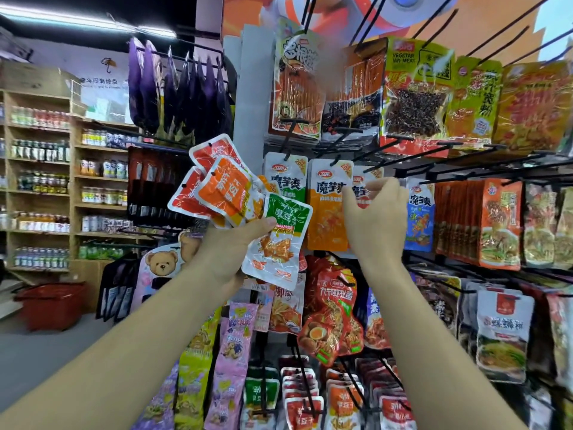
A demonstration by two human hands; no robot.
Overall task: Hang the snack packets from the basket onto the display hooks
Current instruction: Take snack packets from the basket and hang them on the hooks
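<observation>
Both bare arms reach up and forward, the forearms coming in from the bottom corners. Left hand (229, 246) has its thumb clamped over a fan of snack packets (223, 187). Right hand (375, 218) sits a bit higher, back to the camera, fingers curled forward. Can't tell if it's pinching anything.

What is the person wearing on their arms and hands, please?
The left forearm and right forearm are bare to the picture's edge, with no sleeve in view. The left hand and right hand wear no gloves, and no watch, bracelet or ring shows.
</observation>
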